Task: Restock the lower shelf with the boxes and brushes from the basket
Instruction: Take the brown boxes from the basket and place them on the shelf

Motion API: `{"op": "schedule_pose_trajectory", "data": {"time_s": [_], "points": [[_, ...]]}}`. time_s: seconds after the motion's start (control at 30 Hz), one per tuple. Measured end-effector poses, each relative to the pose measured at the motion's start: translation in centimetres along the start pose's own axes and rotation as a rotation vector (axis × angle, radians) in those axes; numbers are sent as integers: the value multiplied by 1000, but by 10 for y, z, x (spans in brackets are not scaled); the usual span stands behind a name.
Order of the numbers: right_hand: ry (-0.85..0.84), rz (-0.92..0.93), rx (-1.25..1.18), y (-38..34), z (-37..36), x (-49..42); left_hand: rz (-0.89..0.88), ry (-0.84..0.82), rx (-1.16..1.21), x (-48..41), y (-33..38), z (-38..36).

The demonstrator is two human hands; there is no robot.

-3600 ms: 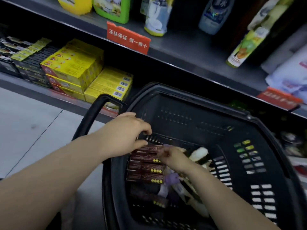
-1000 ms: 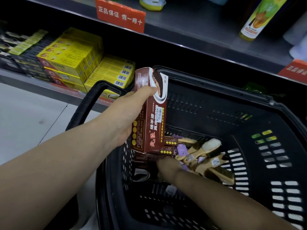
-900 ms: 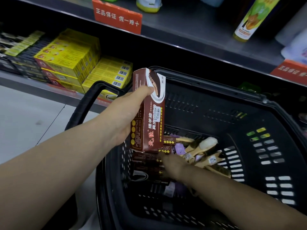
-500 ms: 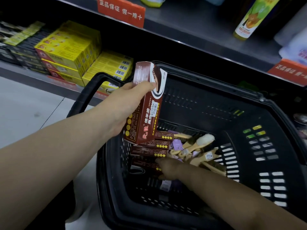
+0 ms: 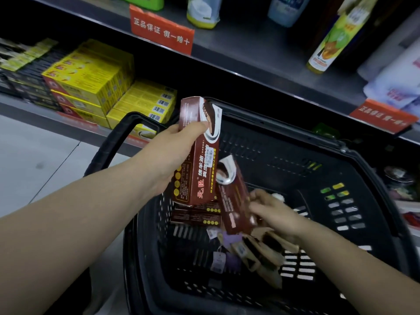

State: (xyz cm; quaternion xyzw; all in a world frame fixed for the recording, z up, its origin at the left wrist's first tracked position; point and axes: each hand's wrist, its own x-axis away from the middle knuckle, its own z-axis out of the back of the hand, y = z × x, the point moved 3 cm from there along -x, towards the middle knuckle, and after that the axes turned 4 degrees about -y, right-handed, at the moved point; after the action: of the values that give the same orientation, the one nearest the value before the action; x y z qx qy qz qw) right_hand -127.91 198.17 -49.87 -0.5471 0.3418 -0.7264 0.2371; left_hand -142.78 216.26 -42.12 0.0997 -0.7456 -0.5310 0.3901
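Both hands are busy over the black basket. Left hand is wrapped round a tall brown box, thumb across its front, holding it nearly upright above the basket's left wall. Right hand is blurred but seems to pinch a second brown box by its side edge; this box is tilted, with its white-printed end touching or just behind the first box. More brown boxes lie flat against the basket's left wall. Wooden brushes with tags lie heaped on its floor under the right wrist. Beyond the basket handle, the lower shelf carries stacked yellow boxes.
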Motion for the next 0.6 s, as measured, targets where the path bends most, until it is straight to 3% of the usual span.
{"op": "schedule_pose_trajectory", "data": {"time_s": [0.13, 0.27, 0.37, 0.5, 0.6], "points": [[158, 180, -268, -38, 9, 41, 20, 14, 31, 2, -4, -9], [174, 325, -199, -68, -9, 65, 79, -30, 143, 8, -6, -19], [323, 422, 58, -81, -26, 79, 83, -26, 230, 13, -5, -24], [718, 504, 735, -100, -46, 92, 39, 6, 324, 16, -4, -26], [732, 573, 816, -103, -69, 88, -3, -47, 351, 21, -6, -27]]}}
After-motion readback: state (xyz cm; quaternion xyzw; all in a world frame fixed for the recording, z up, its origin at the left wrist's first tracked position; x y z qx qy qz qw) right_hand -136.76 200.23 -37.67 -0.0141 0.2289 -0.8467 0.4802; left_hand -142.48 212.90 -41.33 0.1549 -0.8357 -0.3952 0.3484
